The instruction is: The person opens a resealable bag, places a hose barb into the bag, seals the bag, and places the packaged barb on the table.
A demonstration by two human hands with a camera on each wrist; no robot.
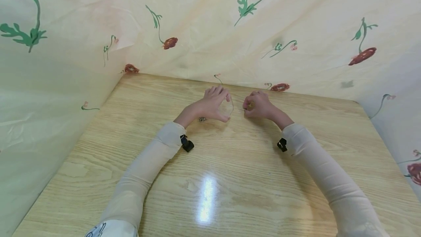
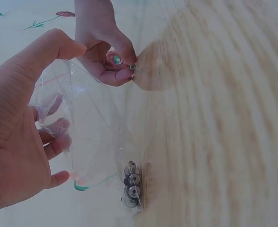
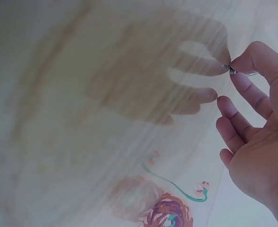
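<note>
My left hand (image 1: pixel 210 103) holds a clear plastic bag (image 2: pixel 94 127) by its mouth, thumb and fingers spread wide so that the mouth gapes. Through the plastic, several small round metal pieces with holes (image 2: pixel 133 187) show in a cluster at the bag's bottom, close to the table. Across from the mouth, my right hand (image 1: pixel 258 106) pinches a small shiny metal piece (image 3: pixel 232 71) between thumb and index finger, low over the tabletop. Its other fingers are loosely bent. The piece's exact shape is mostly covered by the fingertips.
The wood-grain table (image 1: pixel 243 178) extends in front of both arms. Behind it hangs a pale sheet with red flowers (image 1: pixel 204 28), which also covers the left and right sides. A black wrist mount (image 1: pixel 187 143) sits at the left cuff, another at the right.
</note>
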